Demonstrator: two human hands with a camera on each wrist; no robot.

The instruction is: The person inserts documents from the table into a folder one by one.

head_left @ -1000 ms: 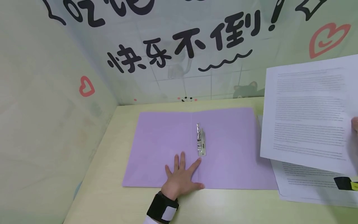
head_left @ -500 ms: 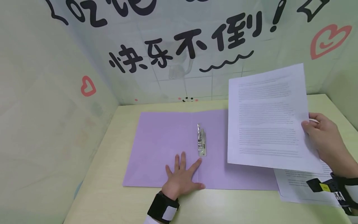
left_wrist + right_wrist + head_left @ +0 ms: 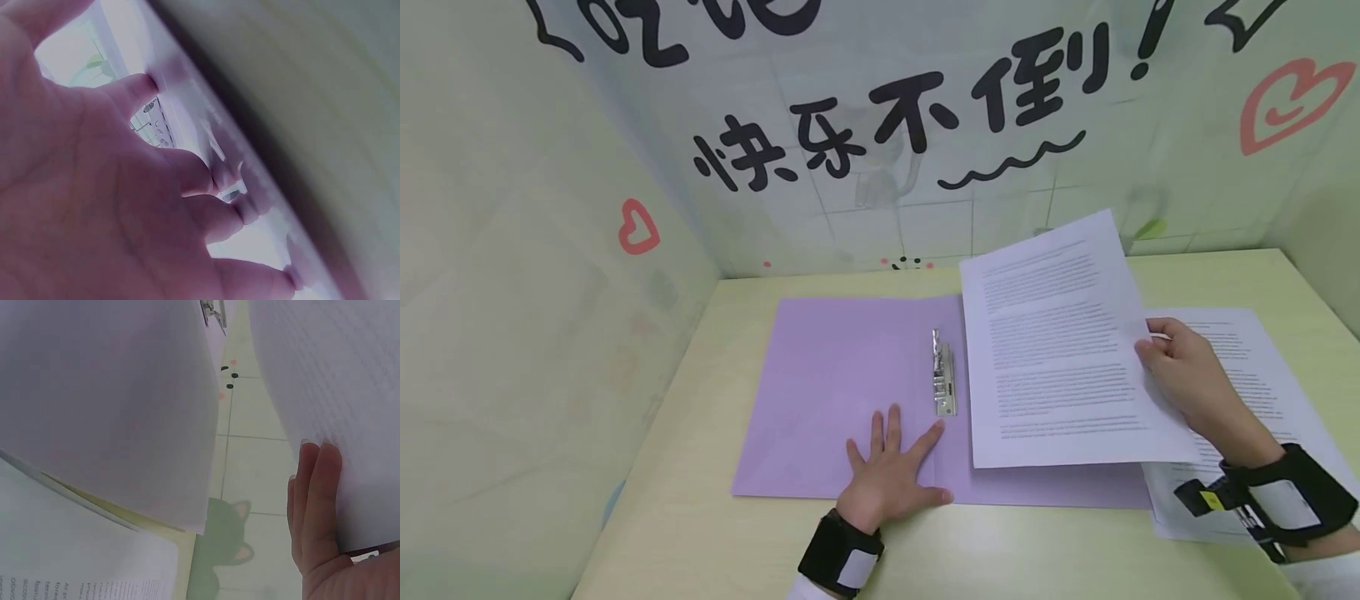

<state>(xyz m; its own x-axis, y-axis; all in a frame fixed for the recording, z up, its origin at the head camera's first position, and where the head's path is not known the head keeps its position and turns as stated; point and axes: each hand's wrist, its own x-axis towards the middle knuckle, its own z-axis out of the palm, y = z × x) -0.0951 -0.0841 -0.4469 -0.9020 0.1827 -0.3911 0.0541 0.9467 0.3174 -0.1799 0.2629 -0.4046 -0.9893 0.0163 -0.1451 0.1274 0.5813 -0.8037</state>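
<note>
A purple folder (image 3: pixel 842 375) lies spread flat on the table, with a metal lever clip (image 3: pixel 945 375) near its fold. My left hand (image 3: pixel 891 483) presses on the folder's lower edge near the fold, fingers straight and spread; the left wrist view shows its palm side and fingertips on the folder (image 3: pixel 187 106). My right hand (image 3: pixel 1195 375) pinches a printed sheet of paper (image 3: pixel 1060 358) by its right edge. The sheet is tilted and held up over the folder's right half, its left edge just right of the clip. In the right wrist view, the fingers (image 3: pixel 324 500) lie behind the sheet (image 3: pixel 337 375).
More printed paper (image 3: pixel 1225 333) lies on the table at the right, partly under the folder's right edge and the right arm. The pale table (image 3: pixel 1037 550) meets a wall (image 3: pixel 865 225) with black writing at the back and another wall (image 3: pixel 550 333) at the left.
My right hand has come in from the right edge, carrying the printed sheet leftward over the folder's right half. The left hand and the folder have stayed in place.
</note>
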